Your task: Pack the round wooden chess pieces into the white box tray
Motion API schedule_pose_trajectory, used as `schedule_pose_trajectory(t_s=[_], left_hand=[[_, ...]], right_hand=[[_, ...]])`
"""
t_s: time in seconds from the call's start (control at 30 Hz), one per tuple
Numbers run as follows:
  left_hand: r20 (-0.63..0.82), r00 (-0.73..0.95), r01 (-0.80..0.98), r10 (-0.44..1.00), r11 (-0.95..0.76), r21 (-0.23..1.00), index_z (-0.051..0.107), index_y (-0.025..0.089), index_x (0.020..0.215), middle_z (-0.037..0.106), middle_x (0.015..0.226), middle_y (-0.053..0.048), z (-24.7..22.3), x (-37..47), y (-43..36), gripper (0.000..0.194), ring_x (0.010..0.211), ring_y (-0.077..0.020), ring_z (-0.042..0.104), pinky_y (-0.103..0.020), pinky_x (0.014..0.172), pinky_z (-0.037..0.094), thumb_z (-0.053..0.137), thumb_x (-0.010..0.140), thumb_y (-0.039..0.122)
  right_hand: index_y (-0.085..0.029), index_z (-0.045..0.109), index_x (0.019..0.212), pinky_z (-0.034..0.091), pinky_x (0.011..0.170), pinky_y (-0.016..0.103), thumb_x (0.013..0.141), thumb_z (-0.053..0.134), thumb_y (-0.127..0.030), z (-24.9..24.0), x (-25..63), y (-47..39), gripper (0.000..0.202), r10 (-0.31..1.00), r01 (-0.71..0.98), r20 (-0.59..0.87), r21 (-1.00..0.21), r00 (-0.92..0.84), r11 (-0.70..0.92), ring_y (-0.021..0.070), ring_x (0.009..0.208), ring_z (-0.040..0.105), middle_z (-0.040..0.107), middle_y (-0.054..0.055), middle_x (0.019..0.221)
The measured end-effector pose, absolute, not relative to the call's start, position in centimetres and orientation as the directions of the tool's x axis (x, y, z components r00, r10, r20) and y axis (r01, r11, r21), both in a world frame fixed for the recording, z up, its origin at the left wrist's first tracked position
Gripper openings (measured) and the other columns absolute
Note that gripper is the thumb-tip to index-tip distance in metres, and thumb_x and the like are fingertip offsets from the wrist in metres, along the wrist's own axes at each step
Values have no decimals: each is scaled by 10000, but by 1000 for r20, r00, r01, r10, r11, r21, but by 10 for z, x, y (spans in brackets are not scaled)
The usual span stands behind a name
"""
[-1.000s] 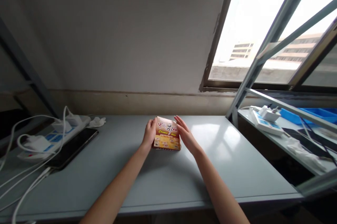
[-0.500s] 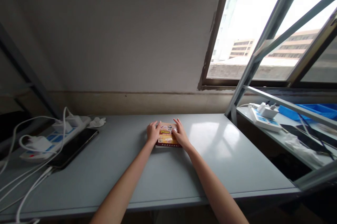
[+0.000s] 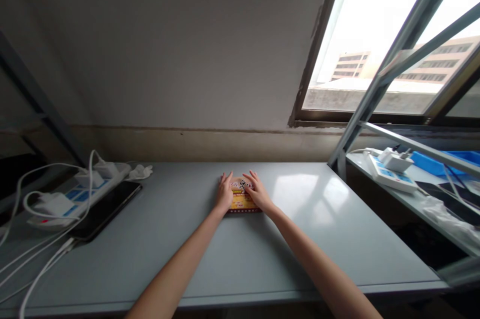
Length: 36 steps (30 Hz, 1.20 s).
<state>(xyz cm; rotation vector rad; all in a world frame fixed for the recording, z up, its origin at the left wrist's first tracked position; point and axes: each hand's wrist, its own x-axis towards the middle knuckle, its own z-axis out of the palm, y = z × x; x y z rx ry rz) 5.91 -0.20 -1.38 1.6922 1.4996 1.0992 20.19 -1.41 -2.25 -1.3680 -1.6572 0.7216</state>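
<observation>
A small, flat cardboard box [image 3: 243, 202] lies on the grey desk top, printed in yellow and dark red with black characters and some blurred lettering. My left hand [image 3: 225, 194] grips its left side, the fingers pointing away from me. On the opposite side, my right hand [image 3: 258, 194] holds the box's right edge, with its thumb and fingers over part of the lid. Both hands cover the box's side edges. Its dark red front edge faces me.
On the left are a white power strip [image 3: 122, 171] with plugged-in chargers, white cables and a black phone [image 3: 108, 209]. A metal frame post [image 3: 360, 114] stands at the desk's right edge. Beyond it are another power strip [image 3: 390, 174] and a blue tray [image 3: 431, 163].
The pale strip under the box's dark red front edge no longer shows. My left hand lies further over the top. The view has shifted slightly.
</observation>
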Motion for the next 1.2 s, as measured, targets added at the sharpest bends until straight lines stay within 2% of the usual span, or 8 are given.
schedule_pose_trajectory(t_s=[0.1,0.2,0.37,0.5,0.6,0.73,0.97,1.2], left_hand=[[204,26,498,979,-189,846,439,138,1269,369,1376,-90,-19,60,5,490,1295,-175,283,-339,1078,243,269,812,92],[182,63,536,981,-187,823,409,79,1281,330,1389,-136,-19,62,13,460,1299,-190,273,-356,1083,217,283,850,176],[160,107,534,981,-193,823,390,55,1288,346,1372,-153,-16,63,21,467,1299,-205,271,-385,1096,143,308,865,236],[154,-27,404,988,-130,905,337,12,1309,354,1364,-175,-18,56,21,517,1276,-189,318,-314,1069,238,267,885,299],[186,-129,413,974,-118,903,419,31,1258,390,1346,-168,-19,48,20,492,1271,-184,328,-306,1065,251,234,892,304],[217,-75,596,973,-131,792,509,60,1181,418,1327,-162,-21,43,18,460,1298,-214,270,-387,1085,190,228,893,283],[135,119,816,984,-174,550,380,76,1295,311,1388,-156,-18,49,6,491,1316,-249,212,-455,1080,121,241,887,310],[46,159,852,986,-161,499,266,45,1351,225,1424,-147,-10,49,1,538,1336,-240,131,-441,1086,80,178,895,317]], right_hand=[[-222,510,1198,114,1090,440,746,462,-242,-27,203,-7,455,973,485,232,-849,-13,209,240,1339,119,273,42,1425],[-198,497,1211,112,1094,425,769,416,-270,-31,204,1,455,974,480,226,-858,29,185,226,1338,129,271,47,1425],[-173,488,1219,129,1090,415,800,396,-380,-34,202,2,477,959,422,256,-888,120,184,222,1331,162,289,68,1418],[-218,416,1276,243,1053,395,829,346,-474,-28,207,-8,519,948,247,230,-953,218,175,207,1292,276,341,52,1393],[-223,397,1285,261,1044,377,838,312,-500,-24,212,-13,532,942,209,183,-970,281,126,196,1265,327,401,51,1355],[-196,407,1279,236,1051,396,829,309,-526,-22,211,-14,567,936,274,174,-958,308,88,213,1254,346,422,77,1338],[-148,301,1349,-17,1070,489,845,254,-497,-23,198,-18,615,972,507,145,-861,183,33,218,1325,187,273,107,1419],[-112,234,1377,-53,1066,487,852,257,-425,-22,197,-22,612,984,626,123,-780,126,17,191,1341,116,222,114,1434]])
